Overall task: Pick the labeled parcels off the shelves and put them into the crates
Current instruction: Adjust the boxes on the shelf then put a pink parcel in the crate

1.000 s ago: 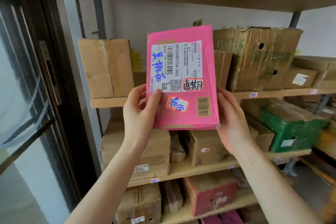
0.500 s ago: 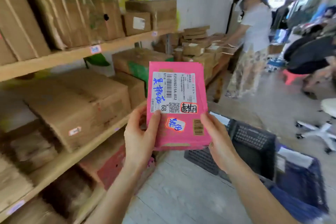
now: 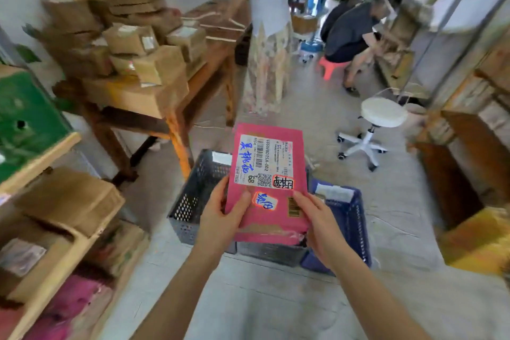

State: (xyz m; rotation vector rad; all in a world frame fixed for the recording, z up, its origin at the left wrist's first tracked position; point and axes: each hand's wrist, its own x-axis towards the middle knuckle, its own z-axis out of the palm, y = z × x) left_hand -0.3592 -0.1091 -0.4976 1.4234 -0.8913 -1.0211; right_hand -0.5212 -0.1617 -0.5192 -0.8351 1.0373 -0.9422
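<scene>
**Pink parcel (image 3: 269, 193) held over dark grey crate (image 3: 193, 201)**

The flat pink parcel, white shipping label facing up (blue handwriting, barcode, QR code), tilts above the dark grey crate, with the left hand (image 3: 223, 218) and right hand (image 3: 320, 226) gripping its lower corners. A blue crate (image 3: 350, 215) stands just right of the dark grey crate.

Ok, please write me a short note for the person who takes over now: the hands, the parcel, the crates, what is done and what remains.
Left hand: grips the lower left edge of the pink parcel, thumb on its front.
Right hand: grips its lower right edge.
Parcel: off the shelves, label toward the camera, held over the crates on the floor: grey crate left, blue crate right.
Done: picking.
Left: put it into a crate, then fetch more parcels.
</scene>
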